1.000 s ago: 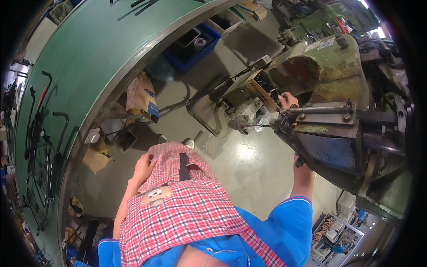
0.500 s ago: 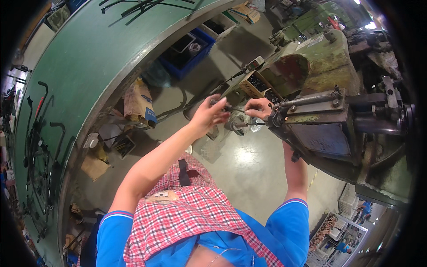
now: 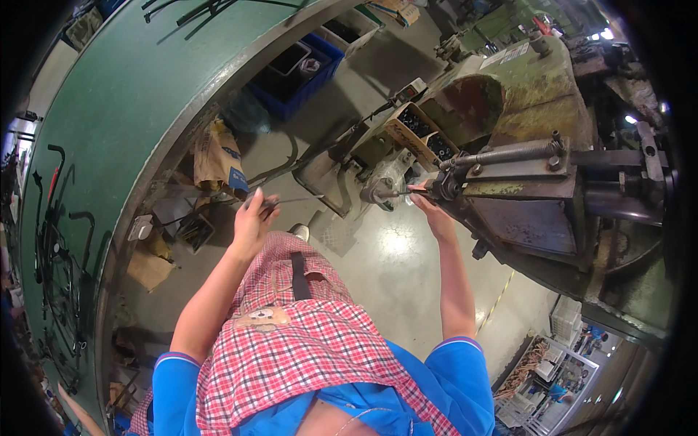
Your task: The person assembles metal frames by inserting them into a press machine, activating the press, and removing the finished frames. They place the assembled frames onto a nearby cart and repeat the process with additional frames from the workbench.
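My left hand (image 3: 252,219) is closed around a thin dark metal rod (image 3: 299,198), whose free end points right above the floor. The rod's other end is hidden by the fingers. At the tip of the green machine (image 3: 520,221), my right hand (image 3: 430,208) has its thumb and fingertips pinched at a short dark shaft (image 3: 401,193). This shaft lies in line with the machine's round dark head (image 3: 447,190); the fingers partly cover it. A coil spring (image 3: 505,155) runs along the machine's top.
Beyond my right hand stands an open carton (image 3: 409,128) of small dark parts. Along the left curves a green worktable (image 3: 145,102) with bent black bars (image 3: 62,247) on it. A blue crate (image 3: 309,76) and a paper sack (image 3: 218,160) are by its edge.
My left hand has moved left and toward me, away from the machine, and the thin rod now shows in it. My right hand has dropped slightly below the machine's tip.
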### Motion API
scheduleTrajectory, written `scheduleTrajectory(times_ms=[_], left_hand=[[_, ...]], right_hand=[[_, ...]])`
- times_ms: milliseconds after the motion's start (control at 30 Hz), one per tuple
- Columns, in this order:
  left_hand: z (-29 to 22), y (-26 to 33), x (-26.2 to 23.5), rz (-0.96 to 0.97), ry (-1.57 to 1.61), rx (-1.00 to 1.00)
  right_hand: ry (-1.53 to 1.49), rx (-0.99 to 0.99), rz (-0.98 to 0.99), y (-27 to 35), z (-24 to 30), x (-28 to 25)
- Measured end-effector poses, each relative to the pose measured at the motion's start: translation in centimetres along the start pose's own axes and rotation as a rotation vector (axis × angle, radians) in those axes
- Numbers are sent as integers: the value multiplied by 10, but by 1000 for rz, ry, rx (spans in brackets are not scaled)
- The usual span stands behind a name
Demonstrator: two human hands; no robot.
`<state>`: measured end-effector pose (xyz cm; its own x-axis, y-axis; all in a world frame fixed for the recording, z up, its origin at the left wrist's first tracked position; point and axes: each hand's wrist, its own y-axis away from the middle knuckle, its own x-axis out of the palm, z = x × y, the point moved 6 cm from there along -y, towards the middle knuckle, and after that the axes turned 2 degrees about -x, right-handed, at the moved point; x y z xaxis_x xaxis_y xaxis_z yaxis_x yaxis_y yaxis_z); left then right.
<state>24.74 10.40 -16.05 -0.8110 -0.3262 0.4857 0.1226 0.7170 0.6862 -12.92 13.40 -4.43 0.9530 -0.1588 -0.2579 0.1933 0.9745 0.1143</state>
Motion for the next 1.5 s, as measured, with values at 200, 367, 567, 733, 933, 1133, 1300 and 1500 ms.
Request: scheduleTrajectory(times_ms=[200,367,567,733,933,1133,1300,1500], left_hand=[[34,26,-107,-226,53,-89],[45,47,-160,-357,109,-106],[34,50,-220,-359,144,-84],[26,50,-310,-516,207,-16],[20,38,-464,-808,117,49],[33,-6,-581,-944,-118,-64],[40,-65,-643,-950,-244,-45],[40,-106,-715,-992,-506,95]], right_hand=[[-35,-162,-214,11,-17,4],[373,-553,-215,31,8,16],[1155,-749,-274,50,54,55],[1202,-504,-377,53,48,72],[1382,-185,-481,51,27,69],[1376,-71,-492,48,13,53],[1318,-57,-501,49,18,55],[1211,-11,-509,46,10,49]])
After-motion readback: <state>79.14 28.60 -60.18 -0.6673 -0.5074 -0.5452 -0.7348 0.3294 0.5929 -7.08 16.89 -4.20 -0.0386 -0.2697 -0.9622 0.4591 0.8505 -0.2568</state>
